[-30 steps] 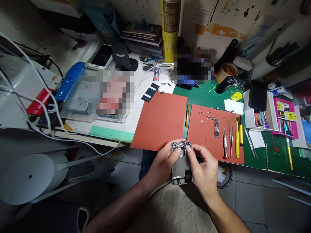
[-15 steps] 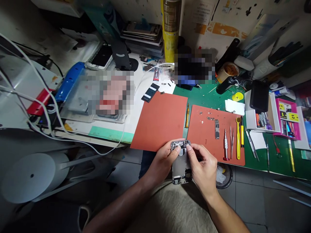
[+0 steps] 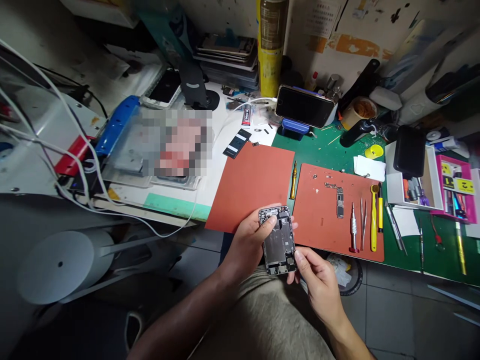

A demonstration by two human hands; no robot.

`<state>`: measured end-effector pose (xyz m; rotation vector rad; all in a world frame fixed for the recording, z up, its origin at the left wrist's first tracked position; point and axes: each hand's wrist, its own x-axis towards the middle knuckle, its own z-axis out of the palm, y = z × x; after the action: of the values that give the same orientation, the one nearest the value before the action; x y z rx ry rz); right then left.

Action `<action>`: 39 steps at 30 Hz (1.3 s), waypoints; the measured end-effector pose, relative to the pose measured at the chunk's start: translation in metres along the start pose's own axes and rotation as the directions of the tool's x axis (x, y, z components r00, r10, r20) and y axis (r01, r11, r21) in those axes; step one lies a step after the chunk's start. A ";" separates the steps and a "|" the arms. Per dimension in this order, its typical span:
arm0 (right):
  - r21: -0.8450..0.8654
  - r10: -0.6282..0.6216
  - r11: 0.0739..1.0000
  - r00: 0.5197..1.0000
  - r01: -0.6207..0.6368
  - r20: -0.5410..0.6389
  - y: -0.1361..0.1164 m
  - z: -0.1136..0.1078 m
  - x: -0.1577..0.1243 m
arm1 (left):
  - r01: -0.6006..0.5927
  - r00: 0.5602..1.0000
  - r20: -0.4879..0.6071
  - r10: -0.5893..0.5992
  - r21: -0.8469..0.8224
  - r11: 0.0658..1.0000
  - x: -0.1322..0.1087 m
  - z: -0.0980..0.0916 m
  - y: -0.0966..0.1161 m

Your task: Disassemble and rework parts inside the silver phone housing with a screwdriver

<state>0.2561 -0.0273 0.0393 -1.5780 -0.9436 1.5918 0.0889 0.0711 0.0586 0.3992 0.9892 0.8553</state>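
An opened smartphone housing (image 3: 276, 247), its bare metal inside facing up, is held above my lap just off the front edge of the bench. My left hand (image 3: 243, 245) is wrapped round its left side, with the thumb laid across the upper inside and fingertips showing past the right edge. At the lower right corner, my right hand (image 3: 320, 275) pinches the housing's edge between thumb and fingers. On the right red-brown mat lies a phone logic board (image 3: 339, 202) beside several tiny parts. A phone battery (image 3: 237, 143) rests behind the left mat.
The left mat (image 3: 251, 185) and right mat (image 3: 318, 235) lie on the bench. A gold screwdriver (image 3: 293, 180) sits between them. Tweezers (image 3: 363, 225), a yellow brush (image 3: 374, 220) and other tools lie right. A smartphone (image 3: 305, 107) stands behind; white cables (image 3: 80, 145) hang left.
My right hand has moved from the housing's upper right down to its lower right corner. The housing is tilted slightly, and the view has shifted a little to the left.
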 end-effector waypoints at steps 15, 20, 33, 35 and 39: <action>0.056 -0.043 0.998 0.998 0.040 0.046 0.000 0.006 -0.004 | -0.079 0.981 -0.175 0.083 0.026 0.997 0.009 0.012 -0.002; 0.080 -0.034 0.996 0.998 0.029 0.062 -0.003 0.010 -0.001 | -0.055 0.976 -0.208 0.066 0.060 0.997 0.012 0.012 -0.001; 0.159 0.007 0.987 0.998 0.002 -0.059 -0.006 0.032 0.037 | -0.260 0.740 -0.316 0.593 0.679 0.687 -0.007 -0.059 0.029; 0.137 0.013 0.991 0.997 -0.003 -0.076 -0.009 0.036 0.045 | -0.252 0.686 -0.330 0.649 0.729 0.636 -0.012 -0.067 0.028; 0.098 0.021 0.995 0.996 -0.013 -0.086 -0.018 0.045 0.055 | -0.251 0.675 -0.321 0.665 0.747 0.615 -0.015 -0.073 0.020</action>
<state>0.2099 0.0283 0.0277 -1.5780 -0.7969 1.5442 0.0138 0.0664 0.0429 1.1121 1.8287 1.1437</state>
